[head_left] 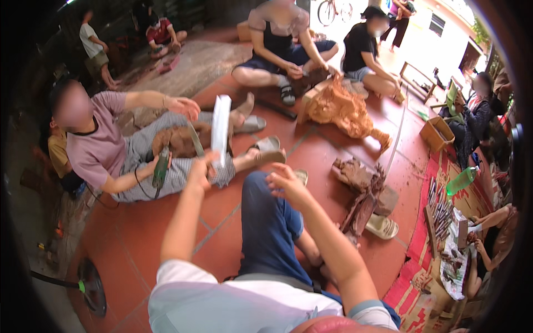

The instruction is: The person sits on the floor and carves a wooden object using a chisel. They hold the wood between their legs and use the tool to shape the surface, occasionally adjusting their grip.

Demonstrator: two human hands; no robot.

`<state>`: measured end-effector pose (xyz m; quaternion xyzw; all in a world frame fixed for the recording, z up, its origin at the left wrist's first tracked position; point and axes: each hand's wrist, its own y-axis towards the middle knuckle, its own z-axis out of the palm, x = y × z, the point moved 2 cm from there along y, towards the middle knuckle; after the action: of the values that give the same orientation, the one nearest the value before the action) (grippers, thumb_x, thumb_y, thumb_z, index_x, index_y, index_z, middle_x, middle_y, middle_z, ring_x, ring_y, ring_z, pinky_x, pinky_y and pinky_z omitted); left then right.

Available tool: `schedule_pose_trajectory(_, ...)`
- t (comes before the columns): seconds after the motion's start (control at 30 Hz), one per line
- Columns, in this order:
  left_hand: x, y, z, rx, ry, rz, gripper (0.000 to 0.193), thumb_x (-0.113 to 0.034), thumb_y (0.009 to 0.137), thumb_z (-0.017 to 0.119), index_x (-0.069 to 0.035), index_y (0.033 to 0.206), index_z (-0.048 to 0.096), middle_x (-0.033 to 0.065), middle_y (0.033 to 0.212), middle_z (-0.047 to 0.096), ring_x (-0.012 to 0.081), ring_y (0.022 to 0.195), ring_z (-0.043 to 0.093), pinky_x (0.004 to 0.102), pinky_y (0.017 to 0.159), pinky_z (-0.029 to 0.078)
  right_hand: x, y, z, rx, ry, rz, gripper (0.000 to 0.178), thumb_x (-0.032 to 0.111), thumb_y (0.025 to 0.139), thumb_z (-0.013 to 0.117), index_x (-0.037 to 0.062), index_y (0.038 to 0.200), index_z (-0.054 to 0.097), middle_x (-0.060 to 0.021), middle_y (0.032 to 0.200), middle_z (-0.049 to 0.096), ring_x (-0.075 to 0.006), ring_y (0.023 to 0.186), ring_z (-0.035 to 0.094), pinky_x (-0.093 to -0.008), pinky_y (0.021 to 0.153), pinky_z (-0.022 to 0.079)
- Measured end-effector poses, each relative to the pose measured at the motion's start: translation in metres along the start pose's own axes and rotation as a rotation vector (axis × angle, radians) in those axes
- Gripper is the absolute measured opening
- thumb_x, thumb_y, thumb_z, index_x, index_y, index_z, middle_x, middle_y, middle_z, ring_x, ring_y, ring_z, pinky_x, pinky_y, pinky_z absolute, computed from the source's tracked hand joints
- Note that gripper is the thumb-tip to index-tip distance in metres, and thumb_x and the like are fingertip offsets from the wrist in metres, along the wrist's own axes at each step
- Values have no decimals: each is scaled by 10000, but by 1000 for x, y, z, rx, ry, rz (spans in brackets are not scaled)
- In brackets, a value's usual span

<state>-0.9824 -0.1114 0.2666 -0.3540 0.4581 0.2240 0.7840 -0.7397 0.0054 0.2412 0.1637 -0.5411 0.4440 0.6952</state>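
My left hand (201, 171) is raised in front of me, closed at the lower end of a long white rectangular piece (221, 130) that stands nearly upright. Beside it a narrow pale strip, like a blade (195, 139), slants between my left hand and a co-worker's outstretched hand (182, 107); I cannot tell who holds it. That co-worker sits at the left with a brown carved wood piece (166, 140) on the lap and a green corded power tool (160, 169) in the other hand. My right hand (286, 180) hovers above my bent knee, fingers apart, holding nothing.
A dark carved wood piece (361, 194) and a beige slipper (382, 226) lie to my right on the tiles. Farther off is an orange-brown carving (340, 111). Several chisels (441, 213) and a green bottle (462, 181) lie on a red mat. Other people sit around.
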Motion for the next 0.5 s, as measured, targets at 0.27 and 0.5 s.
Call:
schedule_pose_trajectory(0.27, -99, 128, -54, -83, -298, 275, 144, -203, 838, 691, -107, 923, 626, -37, 664, 473, 40, 446, 314, 180, 363, 221, -38, -31, -81, -189, 283, 82, 456, 106, 912, 555, 78, 1331, 375, -64, 992, 614, -121, 809, 602, -258, 679, 517)
schedule_pose_trajectory(0.5, -113, 159, -45, -169, -435, 232, 181, -255, 835, 705, -134, 798, 576, -54, 605, 415, 44, 435, 292, 183, 372, 211, -57, -62, -129, -295, 321, 136, 453, 120, 917, 534, 143, 1344, 386, -41, 1051, 602, -142, 876, 598, -294, 734, 498)
